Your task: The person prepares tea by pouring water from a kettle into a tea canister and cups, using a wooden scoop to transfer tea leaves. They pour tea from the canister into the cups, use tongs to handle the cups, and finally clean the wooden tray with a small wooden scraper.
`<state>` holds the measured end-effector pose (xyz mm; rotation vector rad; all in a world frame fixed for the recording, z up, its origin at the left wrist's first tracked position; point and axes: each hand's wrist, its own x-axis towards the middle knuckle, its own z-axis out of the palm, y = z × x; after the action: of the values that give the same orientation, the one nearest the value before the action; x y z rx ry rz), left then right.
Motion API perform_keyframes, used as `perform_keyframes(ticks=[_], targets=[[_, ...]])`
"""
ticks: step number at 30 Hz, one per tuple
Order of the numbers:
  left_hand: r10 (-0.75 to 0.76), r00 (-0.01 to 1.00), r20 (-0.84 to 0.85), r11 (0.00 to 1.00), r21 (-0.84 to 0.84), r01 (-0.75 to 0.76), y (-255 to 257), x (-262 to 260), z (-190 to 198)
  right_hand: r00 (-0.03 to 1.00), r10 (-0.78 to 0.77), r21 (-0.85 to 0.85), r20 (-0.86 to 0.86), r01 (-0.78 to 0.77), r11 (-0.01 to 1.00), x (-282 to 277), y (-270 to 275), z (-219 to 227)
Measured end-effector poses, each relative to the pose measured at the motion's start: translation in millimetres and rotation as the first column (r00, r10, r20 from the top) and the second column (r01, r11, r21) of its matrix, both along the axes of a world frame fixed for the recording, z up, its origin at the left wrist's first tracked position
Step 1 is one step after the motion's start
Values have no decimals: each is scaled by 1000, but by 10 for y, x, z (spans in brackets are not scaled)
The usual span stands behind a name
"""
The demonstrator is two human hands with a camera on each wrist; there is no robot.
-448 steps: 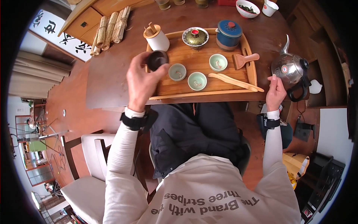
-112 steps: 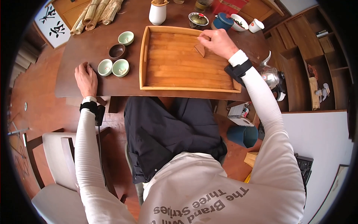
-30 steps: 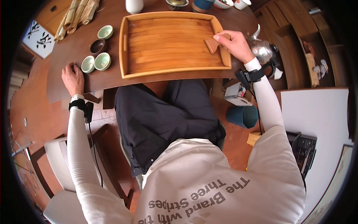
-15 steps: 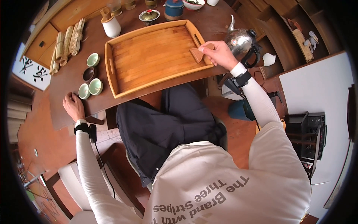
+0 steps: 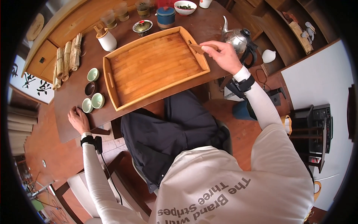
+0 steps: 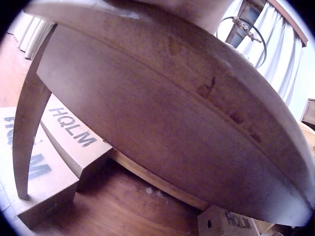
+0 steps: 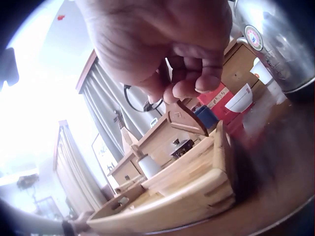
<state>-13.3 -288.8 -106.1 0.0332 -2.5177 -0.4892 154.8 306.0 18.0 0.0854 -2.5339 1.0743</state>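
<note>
My right hand (image 5: 223, 56) pinches the handle of a small wooden scraper (image 5: 197, 48) above the right end of the wooden tray (image 5: 156, 67). In the right wrist view the scraper (image 7: 183, 118) hangs from the fingertips, its wide edge just over the tray's end wall (image 7: 222, 152). Nothing lies inside the tray. At the table's front left, my left hand (image 5: 79, 120) rests on the edge with relaxed fingers. Beyond it stand three green cups, one of them nearest the front (image 5: 87, 105), and a dark cup (image 5: 90, 89). The left wrist view shows mainly the table's side (image 6: 147, 108).
A steel kettle (image 5: 236, 40) stands right of the right hand. Behind the tray are a white tool holder (image 5: 107, 40), a lidded bowl (image 5: 143, 27), a blue pot (image 5: 165, 17) and a bowl of leaves (image 5: 185, 7). Bamboo rolls (image 5: 67, 61) lie at the back left.
The cups once on the tray stand on the table at left; the lidded bowl, pot and holder are behind it. The right hand, with the scraper, has lifted from the tray's floor toward its right end.
</note>
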Motion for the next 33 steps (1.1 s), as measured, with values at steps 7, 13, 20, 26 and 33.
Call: perform_keyframes(ticks=[7,13,20,26,33], targets=[[6,1000,6,1000,-7,-6,-2,33,0,986,-143,-168,86,156,973,87,-34,-23],[-7,1000,-9,1000,1,7,-7,31,1,937,-190,-350,293,290,891,82,-7,-219],[-5,1000,6,1000,3,5,7,33,21,914,-220,-323,341,333,886,72,60,-329],[-16,1000,24,999,-39,17,-39,17,-22,915,-225,-325,336,337,884,75,22,-337],[-19,1000,-13,999,-26,19,-27,10,6,915,-216,-343,342,335,877,80,1,-312]])
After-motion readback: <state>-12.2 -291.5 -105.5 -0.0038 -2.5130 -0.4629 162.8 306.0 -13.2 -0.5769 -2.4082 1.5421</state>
